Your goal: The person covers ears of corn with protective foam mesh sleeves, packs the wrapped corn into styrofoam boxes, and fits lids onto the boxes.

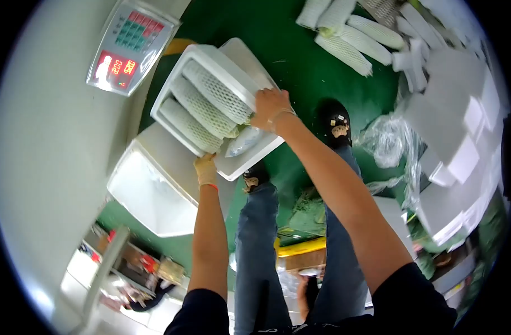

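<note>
White rectangular foam box [219,57], beside a second white foam box [167,192]; holds pale-green foam-mesh sleeves [202,106], one whitish pouch [244,140]. Left hand [205,169] and right hand [271,109]: fingers gripping its edges. Nearby: grey scale panel [133,44], red digits lit.

Crumpled clear plastic [386,142] lies on the green floor [255,22].

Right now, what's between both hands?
Between left hand and right hand: pale plastic pack and ends of foam-net sleeves, inside the white box, per head view.
</note>
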Motion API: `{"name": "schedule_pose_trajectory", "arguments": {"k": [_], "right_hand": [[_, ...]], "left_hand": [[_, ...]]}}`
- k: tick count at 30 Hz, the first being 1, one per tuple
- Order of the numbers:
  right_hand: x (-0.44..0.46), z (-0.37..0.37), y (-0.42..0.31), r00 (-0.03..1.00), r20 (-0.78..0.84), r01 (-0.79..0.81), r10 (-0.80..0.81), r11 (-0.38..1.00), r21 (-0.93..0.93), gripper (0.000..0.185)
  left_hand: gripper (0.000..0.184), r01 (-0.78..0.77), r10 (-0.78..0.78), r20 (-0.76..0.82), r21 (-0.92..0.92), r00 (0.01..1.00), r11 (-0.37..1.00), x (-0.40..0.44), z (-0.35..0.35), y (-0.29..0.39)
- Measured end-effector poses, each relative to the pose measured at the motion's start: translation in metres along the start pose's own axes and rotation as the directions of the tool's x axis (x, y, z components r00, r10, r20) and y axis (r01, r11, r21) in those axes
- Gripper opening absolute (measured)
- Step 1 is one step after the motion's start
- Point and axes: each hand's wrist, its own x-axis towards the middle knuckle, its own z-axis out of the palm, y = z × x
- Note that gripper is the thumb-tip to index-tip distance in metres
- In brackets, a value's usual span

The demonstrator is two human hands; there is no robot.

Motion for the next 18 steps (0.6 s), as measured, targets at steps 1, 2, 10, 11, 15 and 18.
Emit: {"name": "schedule_pose_trajectory", "arguments": {"k": [1,2,10,11,15,18], "right_hand": [[0.009,0.005,-0.005,0.999,-0.018,-0.041,0.04,0.998,-0.042,0.035],[0.007,-0.001,-0.011,0.998,0.003,-0.056,0.056,0.996,-0.066,0.031],[-0.277,-0.041,0.018,0.807,-0.352,-0.378,0.474,0.873,0.309,0.025],[-0.337,-0.035,0.017,0.688,-0.388,-0.406,0.614,0.768,0.495,0.028],[-0.54,0.018,-0.018,0.161,-0.551,-0.234,0.819,0.574,0.785,0.034],[-0.67,0.018,-0.057,-0.161,-0.249,-0.166,0.955,0.223,0.961,0.031]], "left_hand": [[0.021,-0.212,0.207,0.049,0.332,0.977,0.919,0.001,-0.007,0.002],[0.02,-0.404,0.392,0.16,0.604,0.906,0.687,-0.005,-0.012,0.007],[0.029,-0.23,0.285,0.104,-0.365,0.953,0.902,-0.143,-0.089,0.147],[0.028,-0.302,0.382,0.136,-0.4,0.914,0.866,-0.172,-0.09,0.179],[0.022,-0.852,0.806,0.355,-0.045,0.474,0.521,-0.348,-0.097,0.334],[0.028,-1.0,0.832,0.554,-0.01,-0.013,-0.009,-0.477,-0.059,0.392]]}}
